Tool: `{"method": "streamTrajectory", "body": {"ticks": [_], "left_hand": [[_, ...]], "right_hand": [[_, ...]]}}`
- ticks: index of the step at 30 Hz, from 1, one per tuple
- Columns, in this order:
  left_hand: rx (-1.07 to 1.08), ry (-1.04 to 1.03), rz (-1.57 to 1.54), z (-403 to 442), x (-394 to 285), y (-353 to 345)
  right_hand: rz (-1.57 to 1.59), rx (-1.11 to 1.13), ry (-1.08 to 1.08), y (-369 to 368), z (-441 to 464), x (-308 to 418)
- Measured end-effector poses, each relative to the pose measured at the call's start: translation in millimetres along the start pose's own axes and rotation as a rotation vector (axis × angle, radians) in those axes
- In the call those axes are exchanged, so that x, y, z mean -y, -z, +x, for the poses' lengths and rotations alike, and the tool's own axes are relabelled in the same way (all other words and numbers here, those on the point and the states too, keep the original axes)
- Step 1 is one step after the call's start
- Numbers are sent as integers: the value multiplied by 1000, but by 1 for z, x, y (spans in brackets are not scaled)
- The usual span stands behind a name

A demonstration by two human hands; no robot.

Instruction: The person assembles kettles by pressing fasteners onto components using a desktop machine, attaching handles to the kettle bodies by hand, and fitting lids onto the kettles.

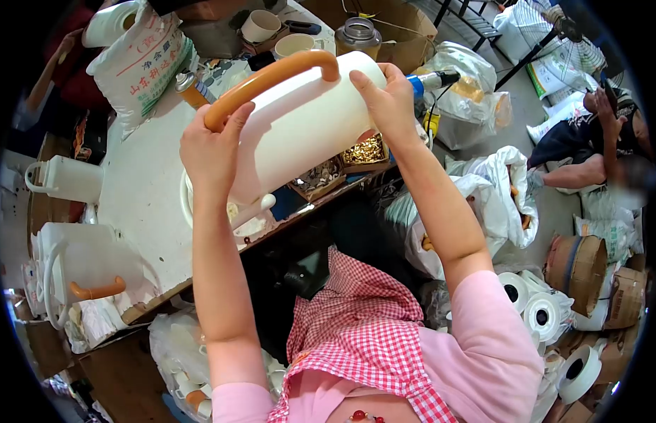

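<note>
A large white plastic jug (300, 130) with a curved orange handle (271, 74) is held up, tilted, over the front edge of the table. My left hand (212, 151) is closed around its left end, by the foot of the handle, thumb against the orange part. At the other end my right hand (388, 102) grips the rim, thumb on top and fingers behind. Below the jug, a white rod with a round tip (266, 202) sticks out; how it joins on is hidden. An electric screwdriver with a blue collar (434, 81) is beyond my right hand.
On the white table (134, 176) stand two more white containers, one smaller (71, 180) and one with an orange handle (88, 254). A box of brass-coloured screws (367, 151) lies at the edge. Sacks (511, 187) and white rolls (541, 316) crowd the right; a person (596, 141) sits beyond.
</note>
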State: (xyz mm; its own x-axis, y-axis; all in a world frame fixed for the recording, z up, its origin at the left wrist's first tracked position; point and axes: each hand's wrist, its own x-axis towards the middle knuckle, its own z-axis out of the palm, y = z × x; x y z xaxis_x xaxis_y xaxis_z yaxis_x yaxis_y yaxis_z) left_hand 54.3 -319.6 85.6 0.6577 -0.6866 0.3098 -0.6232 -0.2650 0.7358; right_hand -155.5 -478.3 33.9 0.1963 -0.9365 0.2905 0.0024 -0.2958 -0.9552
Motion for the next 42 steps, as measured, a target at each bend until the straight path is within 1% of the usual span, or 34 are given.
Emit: {"method": "streamTrajectory", "body": {"ticks": [1,3,4,6,7,10,12,13,14,16,17,18,20,22,24,26,27,28,30,32,34,36,38,40,42], "left_hand": [[8,-7,12,0,-1,-3],[-87,-2,-31,0,-3,-7],[-85,1,-22,-2,-5,-8],[-166,30,36,-4,-11,-11],[-169,34,39,-2,-12,-11],[-192,36,90,-4,-12,-14],[-206,-42,36,-3,-10,-14],[-177,-87,-30,0,-6,-14],[-163,-80,-32,4,-4,-13],[-33,-116,-311,10,-2,-7],[-3,-130,-327,11,0,-5],[-7,-132,-336,15,1,0],[-94,-137,-315,23,4,19],[-149,81,-261,19,-2,56],[-147,81,-307,14,25,101],[-165,79,-257,-2,77,158],[-214,92,-229,-23,77,174],[-262,106,-201,-43,78,190],[-359,177,-104,-79,93,215],[-361,166,-141,-114,113,234],[-386,156,-169,-137,129,244],[-362,173,-282,-156,138,240],[-361,183,-312,-169,146,237],[-354,171,-328,-177,156,232],[-319,149,-403,-182,165,225]], "right_hand": [[-10,-28,28,-2,1,-3],[-40,-55,44,-4,7,-6],[-83,-67,64,-6,8,-7],[-41,-64,58,-9,9,-7],[-5,-72,52,-10,9,-7],[-42,-96,72,-8,3,-4],[-46,-98,78,-9,-1,-8],[-46,-107,92,-7,-1,-11],[-56,-110,80,-1,0,-17],[285,-33,42,14,-2,-25],[275,-151,165,20,-5,-24],[270,-148,174,31,-8,-25],[247,-100,-39,62,-22,-46],[-72,181,-128,72,-36,-70],[-453,314,88,60,-51,-67],[-681,368,236,42,-50,-73],[-789,370,292,34,-47,-79],[-780,373,288,28,-46,-80],[-1067,454,207,16,-42,-77],[-1100,471,207,12,-40,-75],[-1139,533,53,9,-40,-72],[-1177,560,37,10,-37,-73],[-1187,655,-132,8,-28,-58],[-1203,749,-135,8,-18,-60],[-1143,822,-138,13,-6,-74]]}}
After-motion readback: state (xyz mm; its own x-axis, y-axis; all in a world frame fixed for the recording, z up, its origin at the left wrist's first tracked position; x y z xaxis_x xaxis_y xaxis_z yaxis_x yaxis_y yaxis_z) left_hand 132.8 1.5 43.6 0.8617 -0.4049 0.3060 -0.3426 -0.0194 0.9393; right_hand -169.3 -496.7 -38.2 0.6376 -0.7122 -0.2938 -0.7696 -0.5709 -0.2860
